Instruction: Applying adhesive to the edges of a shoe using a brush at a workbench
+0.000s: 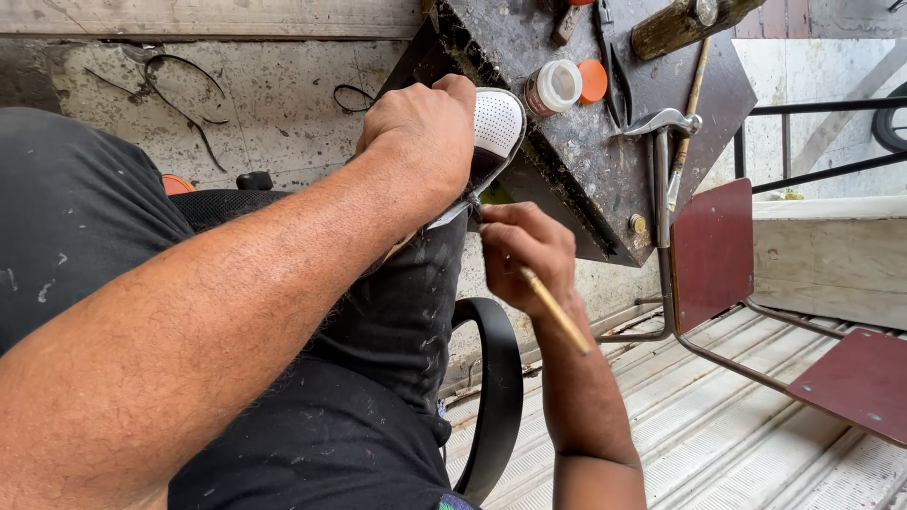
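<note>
My left hand [422, 132] grips a white perforated shoe [495, 125] from above and presses it against my knee, toe pointing away. My right hand [525, 253] is just below the shoe's edge, fingers pinched around a thin wooden-handled brush [556, 312] whose handle slants down toward my forearm. The brush tip meets the shoe's sole edge and is hidden by my fingers. Dark, paint-flecked trousers [397, 312] cover my legs under both hands.
A grimy dark worktable [586, 161] lies ahead with a small white-capped jar [552, 88], an orange lid [592, 80], pliers [612, 66], a hammer [663, 127] and a wooden block [680, 24]. A red metal chair [756, 283] stands at right, a black chair arm [496, 397] below.
</note>
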